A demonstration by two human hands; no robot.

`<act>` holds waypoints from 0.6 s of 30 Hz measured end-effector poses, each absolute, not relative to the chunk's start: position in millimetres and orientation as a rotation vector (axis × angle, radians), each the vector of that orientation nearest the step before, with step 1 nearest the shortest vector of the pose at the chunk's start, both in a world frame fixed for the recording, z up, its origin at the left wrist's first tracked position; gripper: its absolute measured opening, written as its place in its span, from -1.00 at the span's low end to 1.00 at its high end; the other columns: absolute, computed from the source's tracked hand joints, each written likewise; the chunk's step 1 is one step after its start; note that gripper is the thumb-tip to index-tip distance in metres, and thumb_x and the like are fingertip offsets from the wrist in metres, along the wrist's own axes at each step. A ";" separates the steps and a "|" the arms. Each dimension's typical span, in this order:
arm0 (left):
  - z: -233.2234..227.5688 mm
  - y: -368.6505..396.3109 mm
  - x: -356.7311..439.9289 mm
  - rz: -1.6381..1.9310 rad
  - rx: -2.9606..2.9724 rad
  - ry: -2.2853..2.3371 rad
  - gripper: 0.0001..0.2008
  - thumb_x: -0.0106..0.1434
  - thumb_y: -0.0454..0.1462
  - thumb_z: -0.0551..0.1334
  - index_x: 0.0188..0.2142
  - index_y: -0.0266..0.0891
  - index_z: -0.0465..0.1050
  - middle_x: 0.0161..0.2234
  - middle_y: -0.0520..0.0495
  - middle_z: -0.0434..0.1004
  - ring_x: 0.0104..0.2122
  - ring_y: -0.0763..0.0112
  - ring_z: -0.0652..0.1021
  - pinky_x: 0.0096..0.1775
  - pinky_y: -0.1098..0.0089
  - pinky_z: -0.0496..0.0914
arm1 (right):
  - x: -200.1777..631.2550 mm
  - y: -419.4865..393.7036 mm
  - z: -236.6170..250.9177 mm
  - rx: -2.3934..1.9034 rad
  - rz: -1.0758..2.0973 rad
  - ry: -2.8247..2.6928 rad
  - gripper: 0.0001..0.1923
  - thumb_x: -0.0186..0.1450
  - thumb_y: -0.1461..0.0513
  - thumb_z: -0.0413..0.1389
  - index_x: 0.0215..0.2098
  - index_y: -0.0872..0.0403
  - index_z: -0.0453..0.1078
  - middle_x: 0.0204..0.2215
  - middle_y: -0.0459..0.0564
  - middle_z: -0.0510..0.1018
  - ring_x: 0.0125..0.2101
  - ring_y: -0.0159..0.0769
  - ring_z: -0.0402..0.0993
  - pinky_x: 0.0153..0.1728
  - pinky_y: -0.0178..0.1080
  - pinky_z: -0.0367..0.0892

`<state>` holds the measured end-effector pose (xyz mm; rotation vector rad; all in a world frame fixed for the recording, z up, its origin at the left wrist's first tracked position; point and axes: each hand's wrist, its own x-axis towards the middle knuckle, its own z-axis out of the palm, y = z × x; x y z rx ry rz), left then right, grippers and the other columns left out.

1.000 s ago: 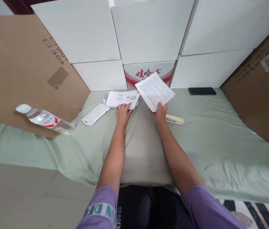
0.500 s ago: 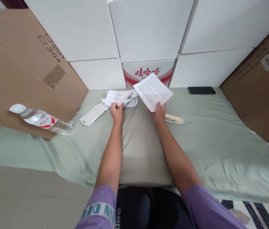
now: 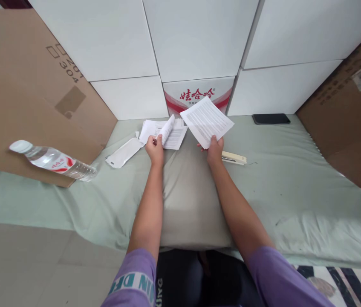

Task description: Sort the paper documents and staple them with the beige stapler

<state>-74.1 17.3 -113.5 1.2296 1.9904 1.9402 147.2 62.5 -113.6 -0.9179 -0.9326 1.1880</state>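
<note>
Stapler (image 3: 237,158): left end hidden behind right hand (image 3: 215,150). Printed paper (image 3: 207,119), up-left of stapler: text too small to read. Cardboard box (image 3: 353,123), right of stapler: cut by frame edge.

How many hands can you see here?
2: the bare left hand, gripping a curled white paper sheet, and the bare right hand, holding printed white paper. No others show.
</note>
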 end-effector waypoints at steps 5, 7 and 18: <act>-106.6 11.4 -60.7 1.725 1.481 1.846 -0.60 0.39 0.00 0.13 -0.50 -0.15 0.27 -0.59 0.07 0.28 -0.51 0.39 0.40 -0.34 0.37 0.31 | 148.2 64.7 -113.5 -0.950 1.167 -0.915 -0.38 0.36 -0.14 -0.06 0.26 -0.05 0.04 -0.03 0.12 0.54 -0.38 -0.17 0.63 -0.61 -0.19 0.47; -102.3 7.5 -61.9 1.705 1.473 1.988 -0.65 0.43 -0.03 0.06 -0.36 -0.16 0.41 -0.44 -0.04 0.46 -0.34 0.29 0.51 -0.17 0.30 0.37 | 148.8 65.5 -113.3 -0.947 1.172 -0.882 -0.39 0.35 -0.11 -0.05 0.27 -0.06 0.05 -0.03 0.12 0.54 -0.37 -0.16 0.63 -0.58 -0.15 0.50; -102.7 -3.4 -103.2 1.091 1.053 2.745 -0.41 0.17 -0.26 0.31 0.20 -0.29 0.31 0.10 -0.49 0.48 0.16 -0.28 0.41 0.16 -0.24 0.17 | 150.2 68.6 -117.8 -0.968 1.160 -0.905 -0.37 0.33 -0.08 -0.01 0.28 -0.03 0.11 -0.02 0.14 0.51 -0.31 -0.15 0.61 -0.48 -0.07 0.56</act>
